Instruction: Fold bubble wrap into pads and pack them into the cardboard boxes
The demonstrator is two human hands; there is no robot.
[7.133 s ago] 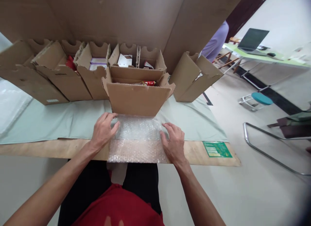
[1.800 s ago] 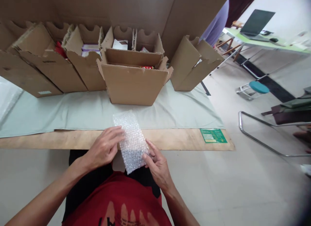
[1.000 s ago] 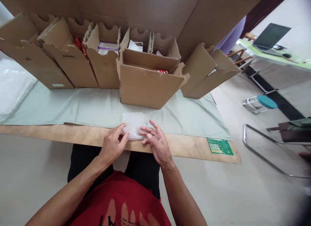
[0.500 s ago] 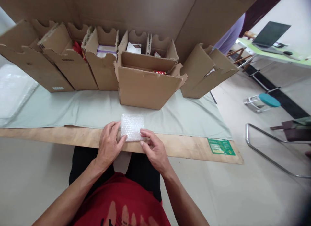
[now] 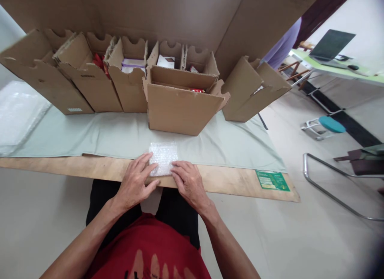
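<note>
A small flat square of clear bubble wrap (image 5: 163,157) lies at the near edge of the green cloth, partly over the bare wooden board. My left hand (image 5: 137,181) is open, palm down, with its fingertips at the wrap's left edge and its thumb apart, just below the near left corner. On the other side, my right hand (image 5: 189,182) rests its stretched fingers against the wrap's lower right corner, with the thumb close to the index finger. Neither hand has lifted the wrap. Whether anything is inside it cannot be made out.
Behind stand several open cardboard bins (image 5: 172,111) with small packages inside, before a tall cardboard panel (image 5: 168,15). A stack of bubble wrap sheets (image 5: 21,111) lies at left. A green card (image 5: 272,180) is on the wooden board's (image 5: 231,183) right end. Beyond are a blue stool (image 5: 331,124) and a laptop (image 5: 333,45).
My left thumb has come off the wrap and moved down toward me. My right fingers have straightened and drawn together at the wrap's right corner. The wrap has hardly shifted.
</note>
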